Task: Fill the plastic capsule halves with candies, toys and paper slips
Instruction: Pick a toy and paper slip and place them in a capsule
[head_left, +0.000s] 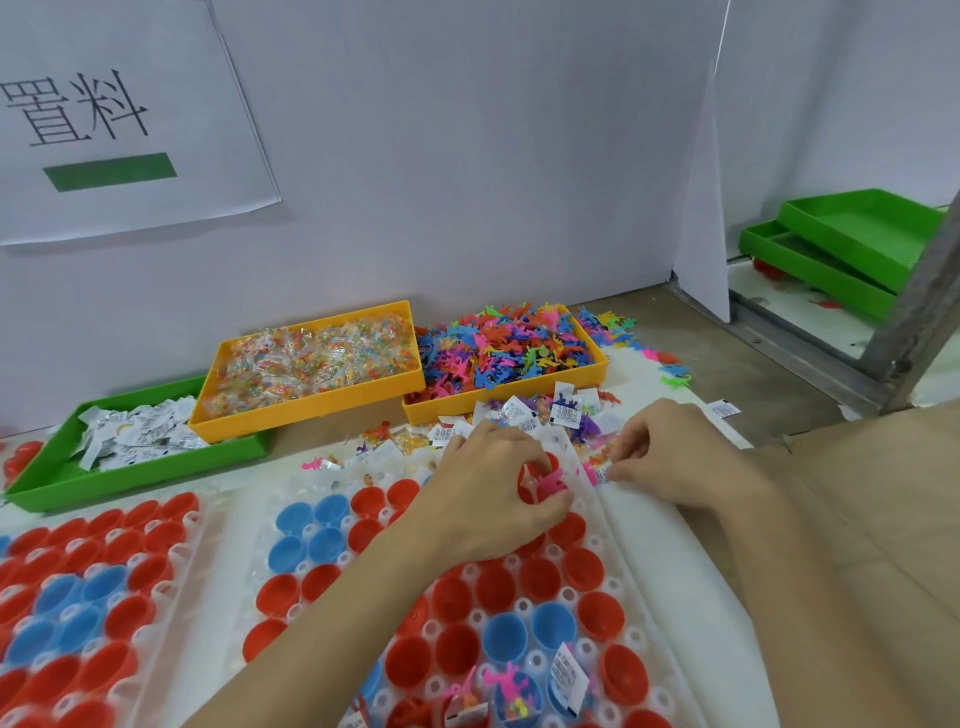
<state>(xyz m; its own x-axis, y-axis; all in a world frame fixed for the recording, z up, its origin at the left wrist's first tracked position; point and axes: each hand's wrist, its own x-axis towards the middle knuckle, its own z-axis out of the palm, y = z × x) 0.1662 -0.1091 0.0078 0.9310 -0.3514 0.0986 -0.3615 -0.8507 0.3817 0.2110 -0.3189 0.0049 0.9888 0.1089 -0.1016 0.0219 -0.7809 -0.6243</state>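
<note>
Right — left hand (488, 483) is curled over a red capsule half (540, 470) at the far right corner of the middle white holder tray (618, 566), fingers gripping a pink toy figure (550, 486) at its mouth. Right hand (675, 457) sits just beside it, past the tray's far right edge, pinching a small paper slip (602, 475) between thumb and fingertip.

The tray holds red and blue capsule halves (498, 587), open side up; a few at its near edge already carry toys and slips. A second holder tray (176, 545) of halves lies to the left.

Along the far edge of the tabletop: green tray (57, 488) of paper slips, yellow tray (291, 410) of bagged candies, yellow tray (592, 371) heaped with coloured toy figures — loose slips and toys (535, 415) spilled in front of it.
</note>
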